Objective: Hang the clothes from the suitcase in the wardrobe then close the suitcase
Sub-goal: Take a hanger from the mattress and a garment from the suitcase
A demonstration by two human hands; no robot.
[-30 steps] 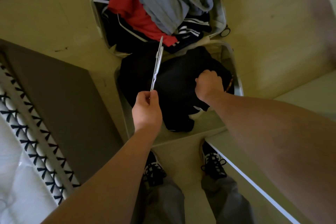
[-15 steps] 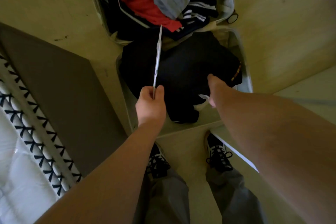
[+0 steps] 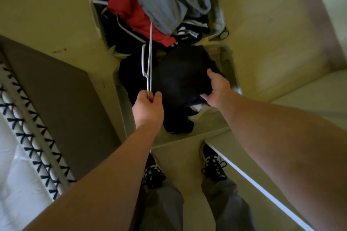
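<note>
The left hand (image 3: 148, 107) pinches a white hanger (image 3: 149, 58), seen edge-on, so its shape is hard to read. The right hand (image 3: 218, 88) lies spread and uncurled on the black garment (image 3: 178, 80) in the near half of the open suitcase (image 3: 118, 90). The far half, heaped with a red garment (image 3: 127, 9) and a grey garment (image 3: 165, 2), is cut off by the top edge.

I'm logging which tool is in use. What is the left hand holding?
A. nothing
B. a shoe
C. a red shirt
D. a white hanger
D: the left hand pinches the lower end of a white hanger, which sticks out over the clothes in the open suitcase.
</note>
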